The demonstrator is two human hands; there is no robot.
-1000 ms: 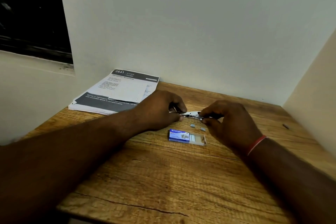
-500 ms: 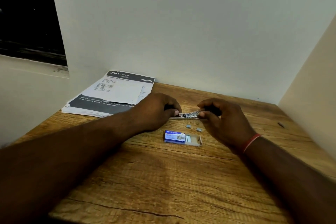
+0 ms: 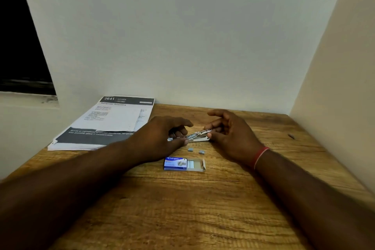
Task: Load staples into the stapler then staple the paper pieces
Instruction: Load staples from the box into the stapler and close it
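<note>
A small metal stapler (image 3: 197, 136) lies opened on the wooden table (image 3: 182, 209) between my hands. My left hand (image 3: 162, 140) pinches its left end, where a thin metal part sticks out. My right hand (image 3: 229, 136) grips the stapler's right end, with the index finger lifted and spread. Two short staple pieces (image 3: 195, 151) lie loose just in front of the stapler. A blue staple box (image 3: 183, 164) sits nearer to me, its tray slid out to the right. The stack of printed paper (image 3: 109, 124) rests at the back left.
White walls close the table at the back and on the right. A small dark object (image 3: 291, 135) lies near the right wall. A dark window opening is at the far left, beyond the table's left edge.
The stapler's top has swung up from its base. My right index finger has lifted and spread. The camera has tilted up slightly, so everything sits lower in view.
</note>
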